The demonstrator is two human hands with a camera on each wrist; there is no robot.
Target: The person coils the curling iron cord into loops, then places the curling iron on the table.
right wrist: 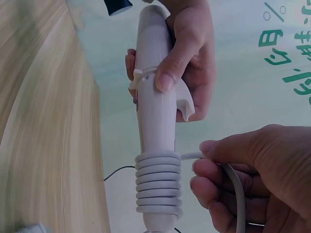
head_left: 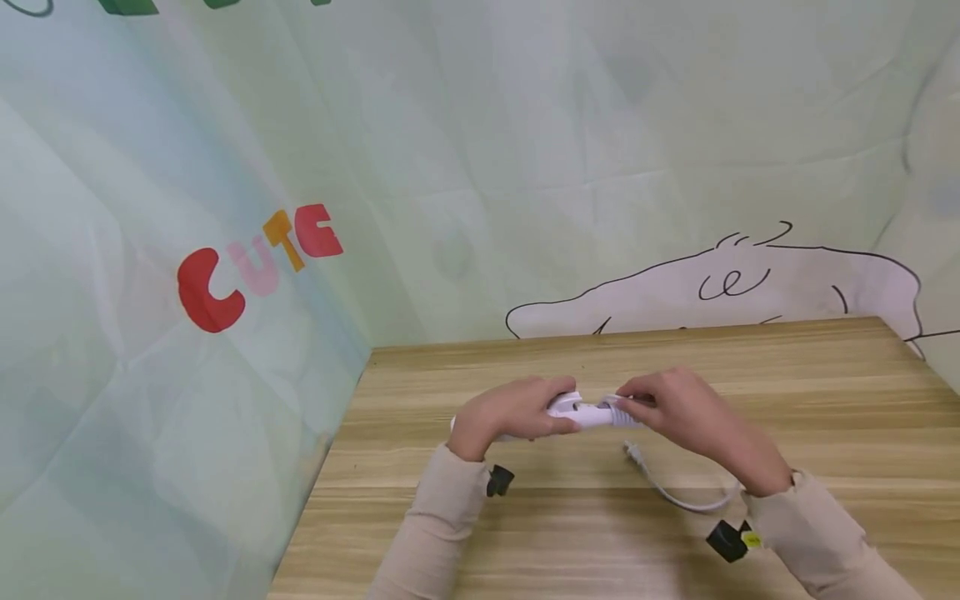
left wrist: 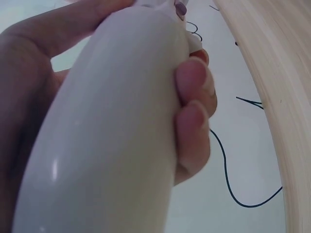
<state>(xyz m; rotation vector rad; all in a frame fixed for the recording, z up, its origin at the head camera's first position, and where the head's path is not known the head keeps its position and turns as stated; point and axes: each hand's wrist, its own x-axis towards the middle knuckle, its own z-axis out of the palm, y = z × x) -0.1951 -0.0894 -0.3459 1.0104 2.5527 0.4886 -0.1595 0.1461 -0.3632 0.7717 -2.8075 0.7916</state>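
Above the table, my left hand (head_left: 517,410) grips a white curling iron (right wrist: 155,114) around its thick body, with the thumb pressed on it near the lever (right wrist: 183,99). Its smooth, rounded body (left wrist: 112,121) fills much of the left wrist view. A pale power cord (right wrist: 158,184) is wound in several tight, side-by-side turns around the narrower end. Beside these turns, my right hand (head_left: 686,417) pinches the cord between thumb and fingers. From there the loose cord hangs down in a curve to its plug (head_left: 633,452), left of the right forearm.
The wood-grain table (head_left: 840,400) extends under both hands. Behind it and to the left hangs a pale green printed backdrop (head_left: 450,167) with coloured letters and a line drawing. A small black device (head_left: 727,542) sits at the right wrist, another (head_left: 500,481) at the left.
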